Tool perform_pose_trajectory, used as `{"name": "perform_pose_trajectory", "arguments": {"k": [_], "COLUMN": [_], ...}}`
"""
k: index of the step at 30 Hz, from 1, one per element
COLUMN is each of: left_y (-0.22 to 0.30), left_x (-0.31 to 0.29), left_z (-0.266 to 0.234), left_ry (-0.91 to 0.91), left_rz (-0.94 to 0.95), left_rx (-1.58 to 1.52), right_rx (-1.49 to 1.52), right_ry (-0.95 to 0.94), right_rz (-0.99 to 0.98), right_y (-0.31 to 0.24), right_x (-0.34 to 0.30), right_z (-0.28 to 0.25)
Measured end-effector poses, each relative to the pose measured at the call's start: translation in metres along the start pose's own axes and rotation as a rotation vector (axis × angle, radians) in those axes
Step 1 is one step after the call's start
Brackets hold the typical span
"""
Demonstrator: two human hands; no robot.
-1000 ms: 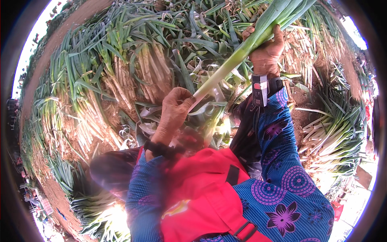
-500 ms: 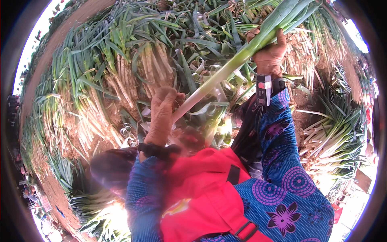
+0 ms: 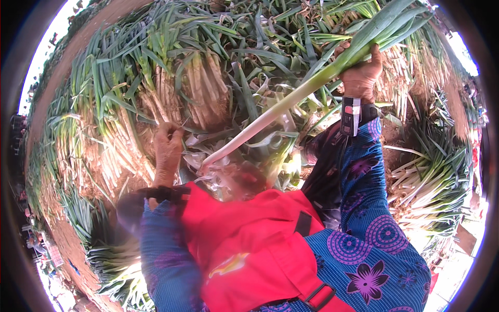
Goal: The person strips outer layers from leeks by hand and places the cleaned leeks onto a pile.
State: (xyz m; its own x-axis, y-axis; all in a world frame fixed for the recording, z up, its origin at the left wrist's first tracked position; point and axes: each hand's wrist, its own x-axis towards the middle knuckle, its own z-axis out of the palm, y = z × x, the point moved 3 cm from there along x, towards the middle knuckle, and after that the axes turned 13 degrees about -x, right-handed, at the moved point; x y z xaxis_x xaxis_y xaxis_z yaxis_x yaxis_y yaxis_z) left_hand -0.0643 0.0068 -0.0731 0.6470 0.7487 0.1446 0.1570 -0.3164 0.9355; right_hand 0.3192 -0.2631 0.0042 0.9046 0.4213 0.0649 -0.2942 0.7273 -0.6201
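Note:
A long leek [image 3: 280, 108] slants across the middle, its green leaves at the upper right and its pale root end low on the left. Around its upper stem, just below the leaves, my right hand [image 3: 360, 77] is closed. My left hand [image 3: 168, 148] is off the leek, to the left of its root end. Its fingers are curled together, and a thin pale bit shows by the fingertips; what they pinch is too small to make out. Peeled leek skins [image 3: 221, 174] lie beneath the root end.
Bundled leeks with dirty roots [image 3: 205, 91] lie at the far left and middle. Cleaner white leeks [image 3: 423, 179] are piled at the right, and more [image 3: 122, 270] at the lower left. Loose green leaves [image 3: 270, 57] cover the ground ahead.
My left hand has come away from the leek's lower end and moved left. My right hand has shifted slightly right with the leek, whose root end now shows bare.

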Motion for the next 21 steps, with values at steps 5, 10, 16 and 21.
{"name": "perform_pose_trajectory", "arguments": {"k": [5,10,16,21], "left_y": [-0.030,-0.055,-0.011,0.102], "left_x": [0.001,0.002,0.017,0.009], "left_z": [-0.070,-0.150,-0.092,0.055], "left_ry": [0.108,0.228,0.098,-0.085], "left_rz": [-0.073,-0.068,0.156,0.500], "left_rx": [0.322,0.549,0.762,0.504], "right_rx": [-0.046,-0.041,0.084,0.218], "right_ry": [0.114,0.234,0.212,0.039], "right_rz": [0.036,-0.006,0.018,0.109], "right_y": [-0.015,-0.019,-0.010,0.006], "right_x": [0.003,0.011,0.006,0.000], "right_z": [-0.014,-0.030,-0.025,-0.016]}}
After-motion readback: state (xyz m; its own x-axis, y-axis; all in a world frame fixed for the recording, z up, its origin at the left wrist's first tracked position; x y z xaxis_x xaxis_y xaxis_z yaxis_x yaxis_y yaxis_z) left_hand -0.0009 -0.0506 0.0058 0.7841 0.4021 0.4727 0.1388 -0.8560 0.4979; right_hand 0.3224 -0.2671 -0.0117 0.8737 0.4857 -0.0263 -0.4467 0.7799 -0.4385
